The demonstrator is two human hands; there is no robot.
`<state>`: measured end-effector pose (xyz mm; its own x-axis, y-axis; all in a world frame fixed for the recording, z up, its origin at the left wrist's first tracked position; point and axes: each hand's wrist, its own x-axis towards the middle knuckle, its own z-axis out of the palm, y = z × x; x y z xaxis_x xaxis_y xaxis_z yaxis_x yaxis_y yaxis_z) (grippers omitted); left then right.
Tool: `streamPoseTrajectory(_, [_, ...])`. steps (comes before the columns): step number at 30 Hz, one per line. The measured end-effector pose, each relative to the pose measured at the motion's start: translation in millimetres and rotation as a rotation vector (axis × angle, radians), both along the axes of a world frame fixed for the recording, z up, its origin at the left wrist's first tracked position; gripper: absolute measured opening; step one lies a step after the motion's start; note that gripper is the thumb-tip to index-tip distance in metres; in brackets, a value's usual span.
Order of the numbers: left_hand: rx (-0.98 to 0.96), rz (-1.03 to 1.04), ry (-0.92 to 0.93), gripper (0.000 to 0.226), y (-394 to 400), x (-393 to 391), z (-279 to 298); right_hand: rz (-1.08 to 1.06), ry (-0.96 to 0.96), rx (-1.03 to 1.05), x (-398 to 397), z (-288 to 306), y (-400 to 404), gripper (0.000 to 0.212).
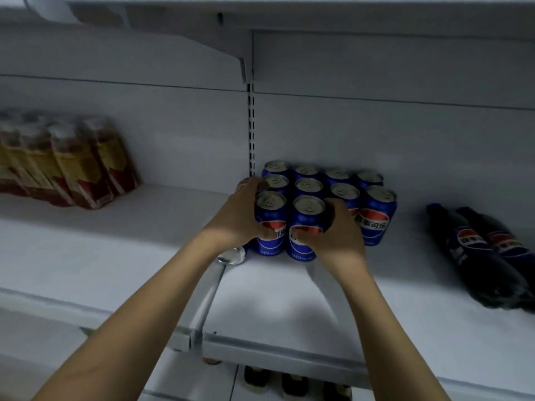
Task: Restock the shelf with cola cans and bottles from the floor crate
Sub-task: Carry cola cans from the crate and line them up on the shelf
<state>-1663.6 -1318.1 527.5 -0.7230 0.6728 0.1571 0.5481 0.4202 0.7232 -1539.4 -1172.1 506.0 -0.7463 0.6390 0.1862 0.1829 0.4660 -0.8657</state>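
Several blue cola cans (376, 215) stand upright in rows on the white shelf (289, 299), near its back wall. My left hand (240, 215) grips the front-left can (270, 224) from its left side. My right hand (335, 235) grips the front can beside it (304, 224), fingers curled round its right side and front. Both cans stand on the shelf in the front row. Another can (233, 256) lies on its side below my left wrist, its silver end facing me. Two dark cola bottles (477, 250) lie flat on the shelf at the right.
A shrink-wrapped pack of red and yellow bottles (66, 166) sits on the left shelf section. A slotted upright (251, 128) divides the back wall. Another shelf hangs overhead. Dark bottle tops (292, 383) show on the shelf below.
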Motion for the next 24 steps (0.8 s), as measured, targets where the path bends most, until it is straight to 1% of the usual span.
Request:
streamPoseTrajectory(2, [0.006, -0.028, -0.003, 0.091, -1, -2, -2, -0.033, 0.002, -0.003, 1, -1, -4, 0.074])
streamPoseTrajectory(6, [0.014, -0.067, 0.008, 0.098, -3, -1, -4, -0.021, 0.0, -0.037, 3, 1, -10, 0.067])
streamPoseTrajectory(7, [0.011, -0.082, 0.031, 0.1, -4, 0, -4, -0.016, 0.008, -0.033, 6, 2, -13, 0.064])
streamPoseTrajectory(10, [-0.02, -0.065, 0.182, 0.106, -5, 9, -2, -0.063, 0.08, 0.002, 15, 5, -18, 0.057])
streamPoseTrajectory(12, [-0.02, -0.042, 0.205, 0.108, -2, 19, 1, -0.099, 0.122, 0.02, 27, 11, -22, 0.049])
streamPoseTrajectory(14, [0.021, -0.05, 0.217, 0.104, 6, 30, 5, -0.11, 0.134, 0.034, 40, 17, -24, 0.048])
streamPoseTrajectory(16, [0.101, -0.097, 0.261, 0.09, 15, 44, 12, -0.1, 0.156, 0.053, 57, 23, -23, 0.047])
streamPoseTrajectory(18, [0.16, -0.142, 0.231, 0.079, 26, 64, 17, -0.096, 0.181, 0.068, 78, 28, -19, 0.04])
streamPoseTrajectory(20, [0.15, -0.179, 0.23, 0.078, 37, 85, 20, -0.099, 0.181, 0.057, 100, 31, -13, 0.033])
streamPoseTrajectory(22, [0.168, -0.248, 0.24, 0.085, 53, 114, 20, -0.11, 0.181, 0.004, 133, 32, -3, 0.037])
streamPoseTrajectory(24, [0.202, -0.325, 0.204, 0.088, 75, 149, 20, -0.16, 0.183, -0.053, 172, 33, 10, 0.052])
